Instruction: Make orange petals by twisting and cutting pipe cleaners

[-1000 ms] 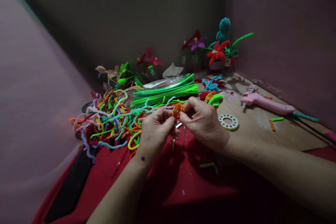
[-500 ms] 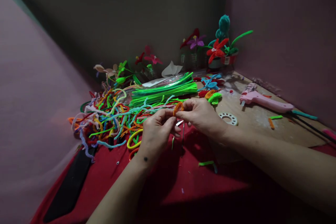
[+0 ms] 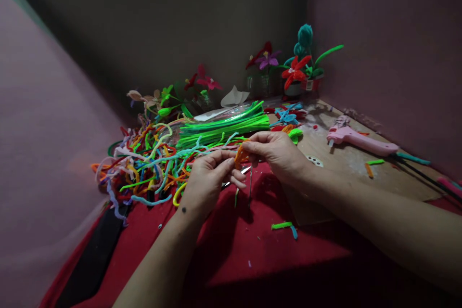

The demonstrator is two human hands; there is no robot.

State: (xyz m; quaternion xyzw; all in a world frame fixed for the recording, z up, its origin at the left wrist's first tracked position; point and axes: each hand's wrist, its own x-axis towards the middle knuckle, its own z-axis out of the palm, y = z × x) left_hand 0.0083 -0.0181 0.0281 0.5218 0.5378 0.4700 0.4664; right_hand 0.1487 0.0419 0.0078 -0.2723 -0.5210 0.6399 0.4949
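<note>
Between my two hands is a small loop of orange pipe cleaner [image 3: 239, 155], held up above the table. My left hand [image 3: 207, 173] pinches its lower left side between thumb and fingers. From the right, my right hand [image 3: 277, 153] grips its upper end with thumb and forefinger. Scissors [image 3: 246, 170] lie just below and behind the fingers, partly hidden by my left hand. Behind the hands rests a bundle of green pipe cleaners [image 3: 224, 127] in clear wrapping.
A tangled heap of coloured pipe cleaners [image 3: 144, 163] covers the left. On the cardboard [image 3: 346, 173] at right lies a pink glue gun [image 3: 361, 142]. Pipe-cleaner flowers [image 3: 296, 73] stand at the back. Short green and blue scraps [image 3: 283, 225] lie on the red cloth [image 3: 267, 255].
The orange loop has tilted and come slightly lower and left with both hands. My right hand now covers more of the white ring with holes. The view has shifted a little.
</note>
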